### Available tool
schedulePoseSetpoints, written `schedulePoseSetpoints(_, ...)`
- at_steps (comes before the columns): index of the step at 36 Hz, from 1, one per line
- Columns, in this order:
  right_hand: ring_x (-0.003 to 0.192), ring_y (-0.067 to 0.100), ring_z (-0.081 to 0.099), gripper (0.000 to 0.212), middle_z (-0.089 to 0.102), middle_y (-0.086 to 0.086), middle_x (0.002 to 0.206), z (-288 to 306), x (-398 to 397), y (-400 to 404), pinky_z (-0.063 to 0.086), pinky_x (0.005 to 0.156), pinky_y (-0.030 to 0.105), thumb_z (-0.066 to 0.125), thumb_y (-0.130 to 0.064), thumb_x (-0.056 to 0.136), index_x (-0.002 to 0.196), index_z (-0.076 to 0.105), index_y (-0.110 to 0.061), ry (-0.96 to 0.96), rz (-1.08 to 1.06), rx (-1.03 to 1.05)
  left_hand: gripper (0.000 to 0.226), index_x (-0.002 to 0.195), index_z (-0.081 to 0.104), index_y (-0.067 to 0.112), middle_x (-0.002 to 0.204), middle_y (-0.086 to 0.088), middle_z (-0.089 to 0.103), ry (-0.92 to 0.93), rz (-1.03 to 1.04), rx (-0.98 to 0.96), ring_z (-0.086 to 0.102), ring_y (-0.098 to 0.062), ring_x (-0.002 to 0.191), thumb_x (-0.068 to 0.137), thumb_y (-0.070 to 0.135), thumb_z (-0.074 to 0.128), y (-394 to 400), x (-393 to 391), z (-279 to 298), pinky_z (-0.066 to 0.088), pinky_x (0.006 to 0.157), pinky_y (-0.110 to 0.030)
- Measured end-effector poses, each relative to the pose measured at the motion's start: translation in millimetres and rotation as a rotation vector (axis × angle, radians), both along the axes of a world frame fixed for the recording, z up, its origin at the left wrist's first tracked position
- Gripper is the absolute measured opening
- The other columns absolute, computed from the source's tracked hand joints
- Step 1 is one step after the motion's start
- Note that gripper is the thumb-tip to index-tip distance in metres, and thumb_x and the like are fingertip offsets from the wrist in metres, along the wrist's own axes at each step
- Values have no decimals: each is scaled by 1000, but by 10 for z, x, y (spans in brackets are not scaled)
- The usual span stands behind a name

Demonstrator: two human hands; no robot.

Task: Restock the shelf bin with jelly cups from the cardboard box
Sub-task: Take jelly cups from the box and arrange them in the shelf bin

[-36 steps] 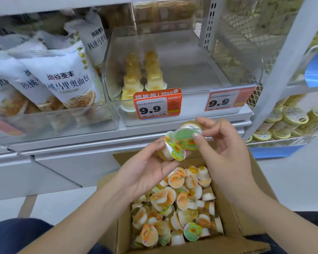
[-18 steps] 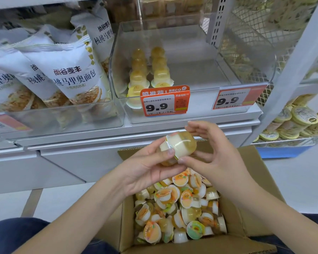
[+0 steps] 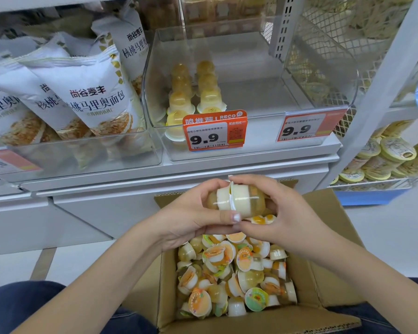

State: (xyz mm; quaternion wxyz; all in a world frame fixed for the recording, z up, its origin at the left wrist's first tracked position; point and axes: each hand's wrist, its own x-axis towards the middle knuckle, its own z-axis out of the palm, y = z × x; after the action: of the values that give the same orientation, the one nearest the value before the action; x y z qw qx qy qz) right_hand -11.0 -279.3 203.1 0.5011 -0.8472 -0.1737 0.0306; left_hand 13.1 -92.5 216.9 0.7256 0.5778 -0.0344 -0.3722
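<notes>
Above box (image 3: 323, 280), two hands (image 3: 191, 213) (image 3: 282, 218) grip two cups (image 3: 239, 198).

Grey metal shelving (image 3: 179, 179), pale floor (image 3: 384, 227), wire-mesh divider (image 3: 323, 68).

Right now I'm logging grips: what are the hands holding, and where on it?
Two jelly cups pressed lid to lid. The left hand wraps one cup's domed end, the right hand the other's.

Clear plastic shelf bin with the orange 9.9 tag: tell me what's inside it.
The clear plastic shelf bin holds two short rows of upside-down yellow jelly cups at its left side. The orange price tag covers the frontmost cups' lower parts.
</notes>
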Motion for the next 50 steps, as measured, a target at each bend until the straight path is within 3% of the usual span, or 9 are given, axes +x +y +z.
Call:
schedulePoseSetpoints(12, 105, 8, 61, 60, 63, -14, 112, 88, 81, 13, 53, 86, 29, 82, -26, 70, 124, 57, -36, 44, -80, 89, 62, 126, 51, 14, 118, -13, 64, -2, -9, 49, 66, -29, 103, 70, 4, 73, 28, 99, 47, 57, 82, -41)
schedulePoseSetpoints(20, 86, 14, 66, 51, 69, -1, 102, 623, 276, -206, 55, 72, 20, 83, -17, 68, 111, 64, -36, 11, -304, 350, 62, 120, 53, 30, 113, 7, 61, -559, 145, 597, 66, -8, 92, 67, 18, 83, 272, 390, 289, 54, 85, -25)
schedulePoseSetpoints(22, 84, 19, 66, 47, 68, 4, 103, 809, 504, -255, 57, 76, 28, 79, -15, 73, 111, 63, -37, -66, -328, 274, 55, 117, 56, 28, 111, 6, 61, -605, 228, 601, 66, -10, 90, 69, 18, 82, 305, 453, 280, 54, 83, -24)
schedulePoseSetpoints(26, 80, 6, 55, 45, 61, -7, 97, 1090, 1260, -260, 45, 71, 13, 80, -22, 72, 114, 63, -28, -193, -432, -56, 48, 110, 58, 34, 109, 13, 59, -667, 286, 657, 63, -6, 88, 70, 20, 81, 314, 502, 243, 52, 77, -19)
schedulePoseSetpoints(30, 88, 20, 64, 42, 68, 4, 97, 1126, 2000, -183, 50, 74, 27, 78, -33, 70, 106, 65, -14, -61, -371, -440, 42, 104, 56, 39, 103, 19, 58, -734, 304, 746, 58, 1, 88, 73, 24, 79, 307, 523, 220, 44, 70, -10)
schedulePoseSetpoints(34, 96, 26, 63, 43, 67, 12, 106, 963, 2524, -110, 53, 84, 37, 75, -36, 70, 101, 67, -8, 14, -264, -766, 39, 96, 57, 43, 100, 18, 58, -729, 313, 709, 56, 2, 87, 71, 23, 80, 336, 576, 160, 50, 74, -18)
schedulePoseSetpoints(41, 105, 20, 46, 62, 54, 6, 122, 581, 3102, -19, 36, 76, 27, 79, -27, 72, 125, 51, -14, -7, -268, -648, 37, 97, 59, 44, 99, 25, 59, -731, 307, 674, 53, 7, 95, 74, 22, 77, 380, 602, 102, 46, 76, -13)
schedulePoseSetpoints(47, 98, 19, 51, 61, 55, 2, 107, 375, 3295, -51, 40, 76, 28, 84, -22, 67, 119, 56, -11, -56, -322, -493, 36, 92, 58, 44, 98, 21, 60, -782, 361, 683, 54, 4, 98, 74, 18, 76, 323, 606, 40, 47, 76, -11)
schedulePoseSetpoints(50, 105, 23, 56, 66, 58, 4, 116, 307, 3324, -97, 44, 83, 31, 85, -25, 65, 122, 53, -13, -52, -322, -444, 36, 89, 58, 44, 96, 20, 61, -777, 390, 665, 55, 3, 96, 74, 15, 75, 307, 600, 41, 47, 75, -10)
